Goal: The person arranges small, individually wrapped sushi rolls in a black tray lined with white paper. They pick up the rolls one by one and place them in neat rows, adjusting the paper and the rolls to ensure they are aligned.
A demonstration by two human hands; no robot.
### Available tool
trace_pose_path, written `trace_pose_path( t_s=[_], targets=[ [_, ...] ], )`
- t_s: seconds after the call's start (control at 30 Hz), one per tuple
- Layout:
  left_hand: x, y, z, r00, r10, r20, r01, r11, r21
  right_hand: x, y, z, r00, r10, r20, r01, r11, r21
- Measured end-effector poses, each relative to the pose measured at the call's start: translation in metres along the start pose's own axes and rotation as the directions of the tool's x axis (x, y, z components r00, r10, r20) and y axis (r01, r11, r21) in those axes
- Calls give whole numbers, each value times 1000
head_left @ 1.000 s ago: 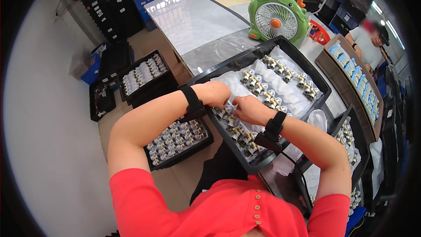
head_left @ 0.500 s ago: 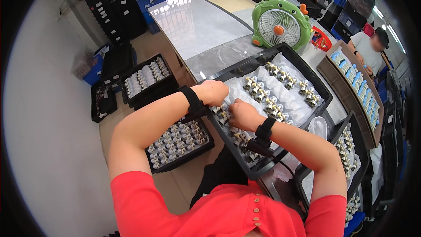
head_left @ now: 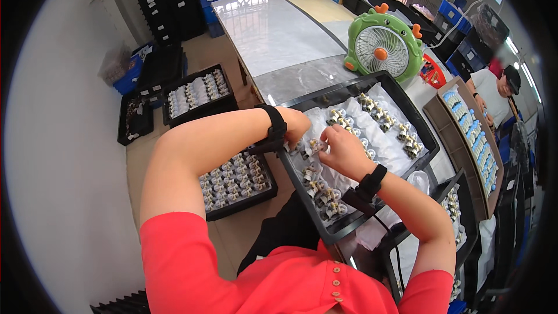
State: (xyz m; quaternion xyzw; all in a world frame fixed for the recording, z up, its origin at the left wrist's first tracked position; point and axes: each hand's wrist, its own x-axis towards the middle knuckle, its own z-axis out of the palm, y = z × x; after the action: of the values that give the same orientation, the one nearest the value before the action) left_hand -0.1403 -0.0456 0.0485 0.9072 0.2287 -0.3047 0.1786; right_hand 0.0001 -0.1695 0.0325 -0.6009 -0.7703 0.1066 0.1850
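A black tray (head_left: pixel 325 235) lined with white sheet material lies before me, holding rows of small figurines (head_left: pixel 381 110) in white, gold and dark tones with clear rounded tops. Over its left part, my right hand (head_left: pixel 347 151) pinches one figurine (head_left: pixel 315 146) between thumb and fingers. My left hand (head_left: pixel 297 125) is curled down at the tray's left edge, close to that figurine; its fingertips are mostly hidden, so what they hold cannot be made out. More figurines (head_left: pixel 325 195) lie in the near-left row, below my right hand.
A green animal-shaped fan (head_left: pixel 383 46) stands behind the tray on the table (head_left: pixel 273 35). Lower left are more figurine trays (head_left: pixel 238 183). At right, a brown tray (head_left: pixel 465 151) holds blue-and-white pieces, and a co-worker (head_left: pixel 494 93) is beyond it. A black cable (head_left: pixel 398 256) runs below my right wrist.
My right hand has moved slightly up and right, now with a figurine visible at its fingertips. My left hand has shifted slightly right. More of the near-left row shows; the whole view has shifted.
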Motion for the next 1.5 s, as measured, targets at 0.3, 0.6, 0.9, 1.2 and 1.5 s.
trace_pose_path(
  t_s=[0.3, 0.6, 0.9, 1.2, 1.5],
  targets=[
    [15, 3, -1, 998, 9, 63, -14, 997, 80, 11, 13, 24, 987, -91, 130, 99, 993, -57],
    [33, 13, 2, 996, 48, 78, -63, 975, 213, 8, 21, 27, 968, -68, 242, 44, 994, 103],
    [15, 24, 6, 992, 35, -122, -2, 965, 263, 7, 31, 36, 971, -96, 218, 56, 982, 181],
    [20, -2, -12, 984, 42, -171, -28, 996, 80, 4, 34, 41, 978, -101, 183, 62, 976, 207],
    [29, 11, -3, 997, -8, -81, 1, 997, -75, 1, 32, 37, 978, -148, 147, 108, 962, 249]
  ],
)
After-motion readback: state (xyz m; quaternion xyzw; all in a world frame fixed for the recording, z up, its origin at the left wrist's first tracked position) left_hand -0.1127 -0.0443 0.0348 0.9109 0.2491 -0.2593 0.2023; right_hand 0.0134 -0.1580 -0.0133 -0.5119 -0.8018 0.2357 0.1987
